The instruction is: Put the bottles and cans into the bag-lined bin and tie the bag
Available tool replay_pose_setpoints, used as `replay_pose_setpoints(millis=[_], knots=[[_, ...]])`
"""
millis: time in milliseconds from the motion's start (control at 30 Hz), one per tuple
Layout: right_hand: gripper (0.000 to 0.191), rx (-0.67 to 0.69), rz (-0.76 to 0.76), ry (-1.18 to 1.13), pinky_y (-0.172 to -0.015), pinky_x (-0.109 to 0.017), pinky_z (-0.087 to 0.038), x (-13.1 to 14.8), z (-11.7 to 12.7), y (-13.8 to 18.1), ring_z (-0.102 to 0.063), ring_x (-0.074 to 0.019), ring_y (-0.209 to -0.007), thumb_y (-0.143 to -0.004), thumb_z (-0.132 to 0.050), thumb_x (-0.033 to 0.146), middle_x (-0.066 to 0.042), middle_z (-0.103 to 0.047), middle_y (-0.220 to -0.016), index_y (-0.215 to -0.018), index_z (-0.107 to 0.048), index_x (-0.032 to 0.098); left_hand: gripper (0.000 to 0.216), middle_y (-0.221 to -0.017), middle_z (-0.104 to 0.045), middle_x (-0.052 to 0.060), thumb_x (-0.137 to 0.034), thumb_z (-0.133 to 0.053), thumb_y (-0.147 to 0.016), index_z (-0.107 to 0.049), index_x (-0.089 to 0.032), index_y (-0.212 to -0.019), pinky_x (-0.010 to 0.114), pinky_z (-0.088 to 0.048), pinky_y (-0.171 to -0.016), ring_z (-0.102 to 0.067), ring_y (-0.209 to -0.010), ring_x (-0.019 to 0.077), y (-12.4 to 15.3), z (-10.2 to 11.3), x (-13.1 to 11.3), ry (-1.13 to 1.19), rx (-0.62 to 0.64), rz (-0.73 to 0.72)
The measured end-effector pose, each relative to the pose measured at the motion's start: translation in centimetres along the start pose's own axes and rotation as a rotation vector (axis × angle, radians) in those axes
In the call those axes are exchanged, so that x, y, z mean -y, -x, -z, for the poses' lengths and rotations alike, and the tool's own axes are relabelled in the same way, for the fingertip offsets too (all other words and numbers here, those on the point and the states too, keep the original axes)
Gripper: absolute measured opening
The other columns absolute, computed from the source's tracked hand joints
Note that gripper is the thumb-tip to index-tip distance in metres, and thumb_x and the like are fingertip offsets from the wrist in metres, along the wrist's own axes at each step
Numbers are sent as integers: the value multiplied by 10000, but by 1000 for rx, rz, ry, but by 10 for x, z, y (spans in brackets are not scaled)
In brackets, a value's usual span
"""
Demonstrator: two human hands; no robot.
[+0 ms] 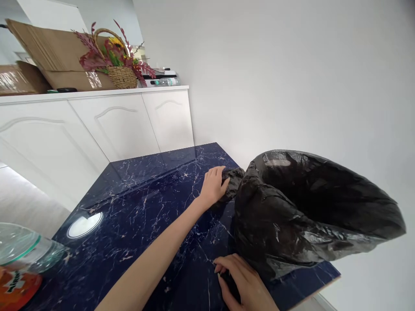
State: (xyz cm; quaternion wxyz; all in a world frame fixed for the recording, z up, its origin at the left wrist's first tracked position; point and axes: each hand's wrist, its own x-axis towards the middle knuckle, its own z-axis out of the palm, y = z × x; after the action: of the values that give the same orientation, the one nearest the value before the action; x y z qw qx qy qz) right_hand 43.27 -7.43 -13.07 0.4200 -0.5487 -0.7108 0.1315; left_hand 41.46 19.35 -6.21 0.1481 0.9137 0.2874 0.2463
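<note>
The black bag (pixel 308 211) on the blue table (pixel 145 207) is gripped at its far corner by the left hand (pixel 214 186) and at its near edge by the right hand (pixel 241 283), seemingly being flattened, an even pull being called for.

Blue marbled table (pixel 136 224): black bin bag (pixel 308 216) at right, bottle (pixel 22 255) near-left corner

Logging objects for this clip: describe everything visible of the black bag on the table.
The black bag is thin, glossy, crinkled plastic, lying slumped on the dark blue marbled table, its wide mouth gaping open and overhanging the table's right edge. The left hand grips its bunched far corner; the right hand holds its near edge.
</note>
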Motion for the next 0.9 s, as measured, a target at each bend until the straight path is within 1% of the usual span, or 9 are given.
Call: replay_pose_setpoints(millis=[133,233,300,400,467,567,633,767,900], knots=[[359,-1,-11,9,-800,-317,-602,1,0,1,-716,-217,-921,-962,-468,75,-46,-708,-1030,-1246,-529,287,537,-1648,-467,191,-347,-571,-1035,-456,-183,-1534,574,-249,-1289,-359,-1568,360,38,-11,1,-68,-25,-80],[341,-16,-10,15,-818,-325,-597,2,-1,1,-711,-217,-915,-964,-459,74,-49,-698,-1020,-1230,-529,277,567,-1736,-307,224,-317,-490,-1076,-371,-141,-1602,602,-201,-1303,-230,-1629,373,56,-8,0,-138,-108,-79],[325,-19,-17,14,-814,-339,-588,3,-2,1,-701,-221,-901,-976,-442,82,-49,-686,-1002,-1226,-523,274,521,-1748,-300,195,-282,-420,-1100,-390,-151,-1604,578,-199,-1315,-216,-1638,347,66,-6,-2,-218,-130,-135],[302,20,-64,22,-759,-333,-568,6,-2,1,-689,-224,-883,-993,-441,95,-46,-671,-999,-1217,-522,281,475,-1709,-421,115,-348,-379,-1124,-480,-207,-1566,579,-139,-1341,-260,-1626,331,80,-8,-5,-317,-28,-223],[300,49,-83,27,-754,-330,-562,7,0,1,-687,-226,-896,-992,-457,90,-48,-669,-1016,-1211,-522,284,553,-1713,-422,113,-466,-368,-1123,-452,-198,-1600,619,-94,-1341,-267,-1623,364,85,-14,-3,-348,72,-180],[326,42,-54,25,-799,-343,-565,10,3,-1,-687,-224,-909,-981,-464,67,-49,-674,-1026,-1222,-517,279,680,-1738,-362,157,-558,-319,-1115,-357,-160,-1665,693,-146,-1305,-297,-1604,431,84,-24,11,-359,166,-93],[350,31,-35,24,-799,-337,-562,11,4,-2,-687,-217,-892,-969,-470,53,-43,-676,-1015,-1234,-518,276,658,-1734,-374,142,-549,-285,-1122,-372,-189,-1666,702,-209,-1281,-327,-1591,439,77,-27,25,-349,202,-102],[359,19,-29,28,-775,-330,-553,11,3,-4,-674,-211,-861,-957,-465,46,-40,-671,-999,-1230,-531,269,570,-1734,-392,47,-478,-247,-1140,-415,-287,-1650,637,-210,-1304,-325,-1610,359,56,-25,50,-325,265,-203],[352,36,-32,23,-800,-343,-548,11,2,-4,-662,-213,-874,-959,-455,46,-50,-665,-1006,-1231,-531,257,563,-1734,-395,10,-522,-282,-1136,-432,-322,-1640,604,-132,-1333,-264,-1638,322,46,-20,55,-319,244,-265]])
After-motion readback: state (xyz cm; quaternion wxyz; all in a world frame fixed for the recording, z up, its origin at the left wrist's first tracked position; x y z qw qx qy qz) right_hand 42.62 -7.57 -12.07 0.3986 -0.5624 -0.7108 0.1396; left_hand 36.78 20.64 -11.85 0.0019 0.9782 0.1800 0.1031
